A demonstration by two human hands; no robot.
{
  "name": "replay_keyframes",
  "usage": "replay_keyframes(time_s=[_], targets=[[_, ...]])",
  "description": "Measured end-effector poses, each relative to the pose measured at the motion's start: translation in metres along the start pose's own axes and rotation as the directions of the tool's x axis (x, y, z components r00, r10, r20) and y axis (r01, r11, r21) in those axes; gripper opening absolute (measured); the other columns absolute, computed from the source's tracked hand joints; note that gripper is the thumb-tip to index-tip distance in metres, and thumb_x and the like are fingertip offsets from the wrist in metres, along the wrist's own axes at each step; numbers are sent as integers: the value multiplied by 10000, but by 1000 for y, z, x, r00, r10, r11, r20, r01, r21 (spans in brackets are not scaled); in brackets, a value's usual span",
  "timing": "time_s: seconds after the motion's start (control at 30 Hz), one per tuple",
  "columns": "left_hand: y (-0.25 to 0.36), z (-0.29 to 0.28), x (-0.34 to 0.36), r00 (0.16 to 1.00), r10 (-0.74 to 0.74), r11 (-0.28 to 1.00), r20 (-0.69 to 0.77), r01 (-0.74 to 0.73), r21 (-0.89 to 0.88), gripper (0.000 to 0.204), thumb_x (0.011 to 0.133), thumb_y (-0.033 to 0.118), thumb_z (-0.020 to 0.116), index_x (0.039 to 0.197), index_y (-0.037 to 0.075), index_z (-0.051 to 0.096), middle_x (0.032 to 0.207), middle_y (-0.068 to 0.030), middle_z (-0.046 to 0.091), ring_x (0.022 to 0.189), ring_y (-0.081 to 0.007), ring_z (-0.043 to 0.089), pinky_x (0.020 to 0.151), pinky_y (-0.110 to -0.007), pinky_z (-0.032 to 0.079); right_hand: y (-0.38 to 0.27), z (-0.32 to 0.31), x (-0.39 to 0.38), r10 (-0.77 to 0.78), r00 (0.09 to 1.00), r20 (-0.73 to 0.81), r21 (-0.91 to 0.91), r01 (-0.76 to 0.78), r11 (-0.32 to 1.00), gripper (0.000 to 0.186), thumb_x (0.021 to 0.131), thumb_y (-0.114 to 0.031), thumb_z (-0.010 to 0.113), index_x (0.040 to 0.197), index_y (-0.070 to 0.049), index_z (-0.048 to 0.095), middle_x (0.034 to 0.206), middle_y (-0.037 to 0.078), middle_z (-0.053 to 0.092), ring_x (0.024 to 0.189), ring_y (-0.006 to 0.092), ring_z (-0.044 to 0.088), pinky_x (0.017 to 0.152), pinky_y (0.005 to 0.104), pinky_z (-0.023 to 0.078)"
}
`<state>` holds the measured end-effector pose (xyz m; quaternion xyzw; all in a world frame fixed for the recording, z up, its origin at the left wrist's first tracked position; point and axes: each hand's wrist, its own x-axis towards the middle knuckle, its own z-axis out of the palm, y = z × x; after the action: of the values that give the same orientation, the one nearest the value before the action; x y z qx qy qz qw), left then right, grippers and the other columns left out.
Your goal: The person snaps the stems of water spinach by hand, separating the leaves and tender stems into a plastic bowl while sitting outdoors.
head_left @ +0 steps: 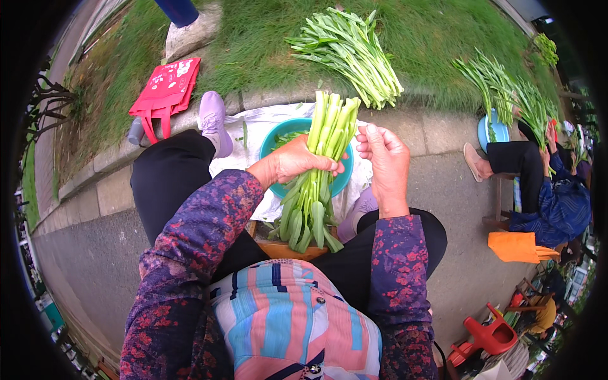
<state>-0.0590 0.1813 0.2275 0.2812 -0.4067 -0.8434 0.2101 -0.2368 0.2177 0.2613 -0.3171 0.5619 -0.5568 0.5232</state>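
Note:
My left hand (292,159) is wrapped round the middle of a bunch of leafy greens (332,126). Its thick pale stalks point up and away from me, while the long narrow leaves hang toward my lap. Just right of the stalk ends, my right hand (385,158) is raised with thumb and fingers pinched together; whatever they hold, if anything, is too small to make out. Beneath the bunch stands a teal basin (268,142) with some loose green leaves inside. It rests on a white cloth (247,117) between my feet.
A larger pile of greens (348,57) lies on the grass beyond the stone kerb (405,130). Left of my shoe are a red bag (168,85) and a grey bottle (135,131). At right, another person sits by a blue basin (497,130), with an orange bag (516,246) nearby.

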Motion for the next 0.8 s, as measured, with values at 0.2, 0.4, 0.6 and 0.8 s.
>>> replay_keyframes(time_s=[0.2, 0.4, 0.6, 0.8], targets=[[-6, 0, 1, 999, -32, 998, 27, 31, 53, 412, 755, 94, 696, 1132, 11, 555, 964, -84, 627, 860, -161, 600, 813, -295, 476, 9, 23, -8, -28, 978, 206, 54, 18, 998, 361, 844, -333, 653, 980, -2, 603, 770, 24, 610, 603, 54, 537, 426, 186, 361], [-4, 10, 0, 997, -51, 999, 55, 50, 7, 440, 770, 135, 713, 1154, 5, 541, 1056, -102, 611, 976, -197, 586, 908, -326, 445, 27, 8, 2, 252, 921, 296, 133, -301, 944, 427, 896, -357, 561, 1117, 9, 560, 1021, 97, 617, 901, 162, 595, 831, 313, 466], [-1, -2, -3, 994, -64, 989, 90, 75, -128, 621, 770, 75, 673, 1319, 37, 387, 1256, -88, 492, 1156, -192, 470, 992, -332, 364, 17, 14, 0, 204, 942, 268, 315, -285, 905, 413, 875, -318, 521, 1065, 42, 593, 939, 97, 631, 867, 175, 594, 813, 308, 454], [7, 0, -6, 990, -65, 990, 122, 79, -117, 648, 776, 46, 647, 1353, 52, 352, 1274, -83, 478, 1164, -181, 463, 991, -334, 365, 27, 4, 7, 203, 924, 325, 306, -306, 901, 431, 849, -330, 541, 1073, 35, 590, 972, 98, 624, 874, 177, 587, 809, 315, 453]])
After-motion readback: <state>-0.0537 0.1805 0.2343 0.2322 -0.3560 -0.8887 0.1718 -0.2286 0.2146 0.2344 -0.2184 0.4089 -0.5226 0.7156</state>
